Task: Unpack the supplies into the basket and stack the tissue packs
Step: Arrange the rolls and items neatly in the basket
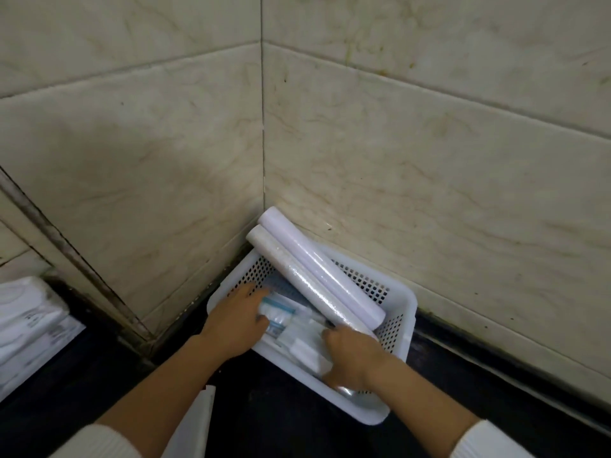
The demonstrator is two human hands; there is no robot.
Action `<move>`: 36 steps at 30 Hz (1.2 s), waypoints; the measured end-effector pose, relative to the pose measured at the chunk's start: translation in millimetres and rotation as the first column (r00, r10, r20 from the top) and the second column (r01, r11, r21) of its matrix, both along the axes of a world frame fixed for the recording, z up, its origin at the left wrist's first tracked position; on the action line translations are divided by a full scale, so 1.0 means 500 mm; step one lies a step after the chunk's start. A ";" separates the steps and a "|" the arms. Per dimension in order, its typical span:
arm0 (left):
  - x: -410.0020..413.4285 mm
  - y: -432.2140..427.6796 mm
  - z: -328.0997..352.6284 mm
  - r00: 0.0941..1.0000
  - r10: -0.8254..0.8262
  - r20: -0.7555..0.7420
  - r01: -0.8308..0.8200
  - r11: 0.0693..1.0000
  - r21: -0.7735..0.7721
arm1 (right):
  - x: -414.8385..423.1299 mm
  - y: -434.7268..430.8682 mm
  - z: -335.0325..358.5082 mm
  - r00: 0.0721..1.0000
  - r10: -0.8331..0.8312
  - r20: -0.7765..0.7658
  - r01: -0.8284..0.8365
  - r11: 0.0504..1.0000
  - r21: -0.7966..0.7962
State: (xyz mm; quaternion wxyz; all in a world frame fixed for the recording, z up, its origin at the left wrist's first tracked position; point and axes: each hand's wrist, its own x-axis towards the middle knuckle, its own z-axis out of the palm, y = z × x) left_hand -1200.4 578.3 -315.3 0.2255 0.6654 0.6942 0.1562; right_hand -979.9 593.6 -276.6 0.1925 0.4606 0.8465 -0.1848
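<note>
A white perforated plastic basket sits in the corner on a dark counter. Two long white rolls lie across it, their far ends sticking out against the wall corner. My left hand reaches in from the left and rests on a clear zip bag with a blue strip. My right hand is inside the basket near its front, fingers curled on white and clear packets beside the lower roll. Tissue packs in white wrap lie stacked at the far left.
Beige marble-patterned tiled walls meet in a corner right behind the basket. The dark counter runs along both walls. A white bag or paper edge stands near my left forearm at the bottom.
</note>
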 end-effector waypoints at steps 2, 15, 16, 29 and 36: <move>0.003 0.010 0.003 1.000 -0.014 -0.018 0.012 0.995 -0.095 | -0.009 -0.003 -0.025 0.998 -0.006 0.067 0.003 0.999 0.052; 0.025 0.087 -0.015 0.967 -0.197 -0.162 0.116 0.906 -0.407 | 0.003 0.002 -0.085 0.960 -0.257 -0.107 0.259 0.966 0.005; 0.027 0.089 -0.018 0.960 -0.211 -0.184 0.120 0.904 -0.410 | 0.011 0.004 -0.078 0.937 -0.304 -0.171 0.302 0.953 -0.039; 0.040 0.092 -0.003 0.945 -0.313 -0.092 0.205 0.788 -0.580 | 0.080 0.054 0.009 0.549 -0.566 -0.615 0.559 0.796 -0.234; 0.121 0.070 0.011 0.919 -0.384 0.086 0.359 0.727 -0.585 | 0.071 0.061 0.027 0.441 -0.548 -0.711 0.644 0.745 -0.174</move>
